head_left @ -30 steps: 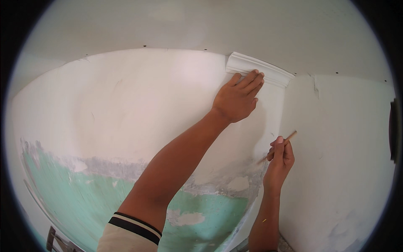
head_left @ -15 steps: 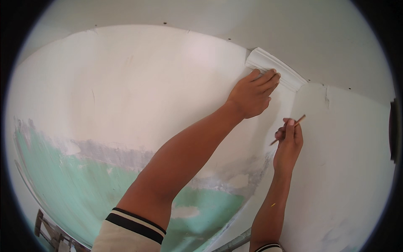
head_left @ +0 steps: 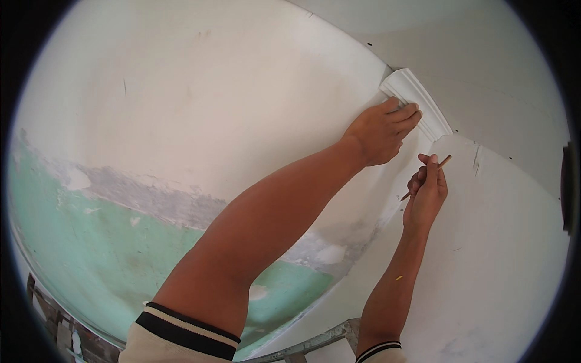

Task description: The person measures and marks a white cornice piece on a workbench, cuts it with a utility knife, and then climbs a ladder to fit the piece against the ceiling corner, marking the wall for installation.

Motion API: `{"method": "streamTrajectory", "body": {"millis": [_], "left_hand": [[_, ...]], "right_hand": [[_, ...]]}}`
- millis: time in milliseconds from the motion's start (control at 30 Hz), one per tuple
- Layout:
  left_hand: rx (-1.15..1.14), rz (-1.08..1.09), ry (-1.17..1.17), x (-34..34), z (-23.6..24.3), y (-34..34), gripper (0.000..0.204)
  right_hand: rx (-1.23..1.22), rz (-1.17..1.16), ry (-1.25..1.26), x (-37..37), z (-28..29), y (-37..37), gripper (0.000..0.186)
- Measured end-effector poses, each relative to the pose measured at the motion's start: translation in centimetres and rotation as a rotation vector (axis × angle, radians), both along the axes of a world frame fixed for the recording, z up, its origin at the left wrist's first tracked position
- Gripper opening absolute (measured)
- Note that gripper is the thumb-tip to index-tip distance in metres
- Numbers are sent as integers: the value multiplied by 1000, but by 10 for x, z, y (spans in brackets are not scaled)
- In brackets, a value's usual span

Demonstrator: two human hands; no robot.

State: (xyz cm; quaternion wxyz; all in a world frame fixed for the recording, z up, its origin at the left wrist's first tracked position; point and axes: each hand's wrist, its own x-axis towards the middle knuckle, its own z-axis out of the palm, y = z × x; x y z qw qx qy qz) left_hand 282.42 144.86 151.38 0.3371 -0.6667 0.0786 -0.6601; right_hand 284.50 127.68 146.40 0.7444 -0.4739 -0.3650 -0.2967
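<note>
A short piece of white cornice moulding [head_left: 431, 115] sits in the angle of wall and ceiling, its right end at the room's corner. My left hand [head_left: 385, 132] reaches up and lies against the moulding's lower edge, fingers stretched out and pressed flat on it. Below the right end of the piece, my right hand [head_left: 428, 187] is closed around a thin brown pencil [head_left: 446, 161]. One end of the pencil pokes out above the fingers; the pointed end slants down to the left, near the corner.
The left wall [head_left: 242, 91] is whitish above, with a grey band and green paint [head_left: 121, 242] lower down. A pale wall [head_left: 484, 260] stands on the right beneath the ceiling [head_left: 484, 54]. Metal rails [head_left: 327, 339] show at the bottom. Wooden pieces [head_left: 60, 327] appear at lower left.
The view has tilted and shifted, so the moulding appears farther right and steeper. My left hand stays on it. My right hand with the pencil appears higher, closer to the moulding's right end.
</note>
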Motion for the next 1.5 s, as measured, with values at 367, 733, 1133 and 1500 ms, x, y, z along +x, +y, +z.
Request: {"method": "streamTrajectory", "body": {"millis": [367,733,1133,1500], "left_hand": [[7,8,67,-3,2,1,56],[23,-28,67,-6,1,-2,57],[49,-69,37,-5,1,-3,53],[90,-91,6,-3,5,-3,50]], "right_hand": [[143,-129,-43,2,-8,-1,52],[242,-147,-74,6,-16,-13,41],[268,-161,-62,8,-22,-26,33],[124,-199,12,44,-10,-19,40]]}}
